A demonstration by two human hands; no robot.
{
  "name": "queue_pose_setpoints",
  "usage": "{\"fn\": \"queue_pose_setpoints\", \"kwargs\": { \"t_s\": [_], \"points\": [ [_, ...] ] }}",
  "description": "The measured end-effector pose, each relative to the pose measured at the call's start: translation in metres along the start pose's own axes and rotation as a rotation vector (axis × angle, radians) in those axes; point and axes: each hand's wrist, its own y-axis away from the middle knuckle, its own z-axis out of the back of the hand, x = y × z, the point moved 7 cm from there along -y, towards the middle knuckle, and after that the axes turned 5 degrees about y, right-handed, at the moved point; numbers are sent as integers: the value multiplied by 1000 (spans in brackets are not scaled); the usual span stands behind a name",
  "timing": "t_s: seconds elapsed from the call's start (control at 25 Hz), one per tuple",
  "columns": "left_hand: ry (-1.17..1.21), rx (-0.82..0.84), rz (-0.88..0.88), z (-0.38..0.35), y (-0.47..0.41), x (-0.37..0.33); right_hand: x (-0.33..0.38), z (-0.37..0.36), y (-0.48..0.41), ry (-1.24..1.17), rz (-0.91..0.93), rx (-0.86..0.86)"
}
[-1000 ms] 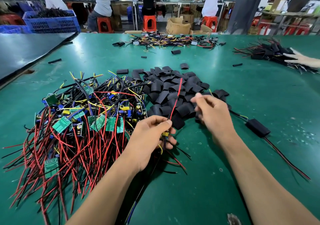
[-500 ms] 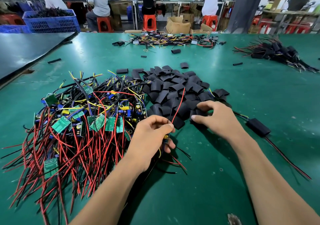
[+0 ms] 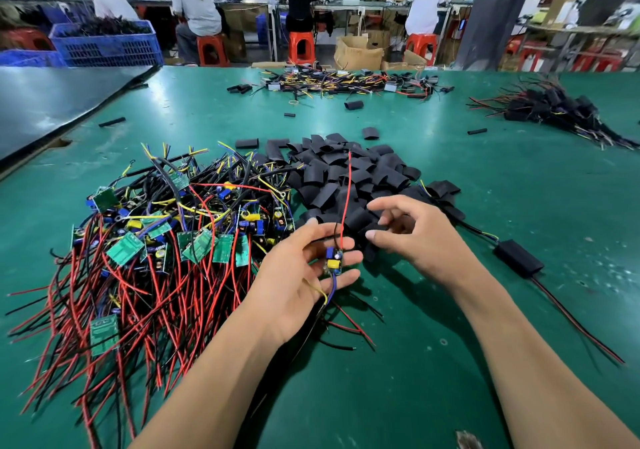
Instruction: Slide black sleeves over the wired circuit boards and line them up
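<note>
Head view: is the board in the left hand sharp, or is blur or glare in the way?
Head view: the circuit board in the left hand reads sharp; the right hand is slightly soft; specks on the table at right smear; glare only far across it; wide lens bows edges.

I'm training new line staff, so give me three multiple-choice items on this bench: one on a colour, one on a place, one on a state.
1. The wire rising from the board in the left hand is: A. white B. red C. green
2. The sleeved board lies: A. left of the left hand B. right of the right hand C. between the hands
3. The held board is: A. bare B. sleeved C. dropped
Key: 1 B, it stands up plainly red; 2 B, it lies out beyond the right wrist; 3 A, its blue and yellow parts show.
</note>
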Motion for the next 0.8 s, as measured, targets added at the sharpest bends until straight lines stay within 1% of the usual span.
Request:
{"fn": "queue_pose_setpoints", "kwargs": {
  "t_s": [0.12,0.2,0.24,0.32,0.4,0.48,0.56,0.64,0.8],
  "points": [
    [67,44,14,-1,-1,0,1,-14,0,1,-7,151],
    [72,61,-1,-1,-1,-1,1,-23,2,2,-19,219],
    [49,59,-15,0,-1,-2,2,-24,2,6,-16,218],
    [-26,21,-41,2,-1,-2,5,-18,1,-25,-4,153],
    [-84,-29,-61,5,-2,-1,4,-8,-1,-185,-24,75],
    [-127,-51,-76,6,-2,0,2,-3,-1,-367,-62,53],
    [-177,-34,-77,5,-2,1,2,-7,0,-459,-78,98],
    [-195,5,-57,1,-1,4,6,-15,2,-498,-78,154],
    [-123,31,-39,-1,0,3,11,-27,6,-694,-113,302]
  ]
}}
